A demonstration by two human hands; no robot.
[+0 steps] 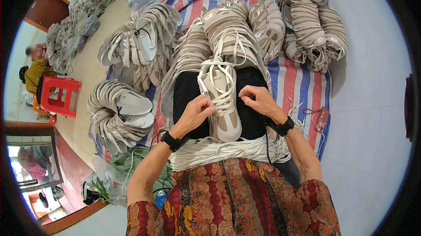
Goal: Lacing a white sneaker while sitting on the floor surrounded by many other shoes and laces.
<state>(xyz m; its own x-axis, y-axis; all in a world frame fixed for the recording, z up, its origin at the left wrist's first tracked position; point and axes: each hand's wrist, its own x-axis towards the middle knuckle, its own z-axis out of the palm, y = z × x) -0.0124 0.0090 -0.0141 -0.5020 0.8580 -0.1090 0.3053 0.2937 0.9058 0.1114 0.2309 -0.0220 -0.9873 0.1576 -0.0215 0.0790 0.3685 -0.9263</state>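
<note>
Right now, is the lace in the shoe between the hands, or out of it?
In, at least partly: the lace crosses the shoe in several rows. Whether every hole is threaded, I cannot tell.

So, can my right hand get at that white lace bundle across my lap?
Probably yes: the lace bundle lies near your right hand, mostly uncovered, with a thin black cord crossing it.

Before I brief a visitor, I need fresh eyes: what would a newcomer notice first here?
Probably the pale shoe, at centre between the person's left hand and right hand. Next, the curled shoe stacks beyond it, over the striped sheet. The red stool then stands out at far left.
</note>
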